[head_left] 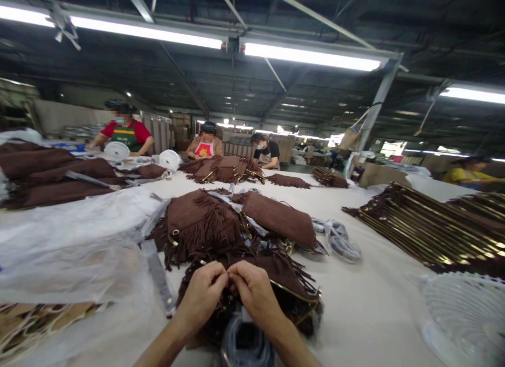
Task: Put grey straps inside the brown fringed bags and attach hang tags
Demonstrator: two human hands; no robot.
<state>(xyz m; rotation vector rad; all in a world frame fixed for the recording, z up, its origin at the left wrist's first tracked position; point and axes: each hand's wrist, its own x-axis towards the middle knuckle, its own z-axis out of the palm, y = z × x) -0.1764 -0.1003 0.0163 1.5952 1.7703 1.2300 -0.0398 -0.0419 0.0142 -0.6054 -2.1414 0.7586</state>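
A dark brown fringed bag (pixel 272 269) with a gold zipper edge lies right in front of me on the white table. Over its near side my left hand (pixel 207 288) and my right hand (pixel 250 288) meet, fingers pinched together tip to tip. Whatever they pinch is too small or hidden to name. Below them sits a coiled strap in clear plastic (pixel 246 340). Just beyond lie two more brown bags, a fringed one (pixel 201 220) at left and a smoother one (pixel 278 217) at right.
Stacked gold-edged brown pieces (pixel 430 225) lie at right, above a white plastic basket (pixel 469 309). Clear plastic bags (pixel 79 256) cover the left side, near a wrapped strap (pixel 158 277). Another wrapped coil (pixel 343 243) rests right of the bags. Several people work across the table.
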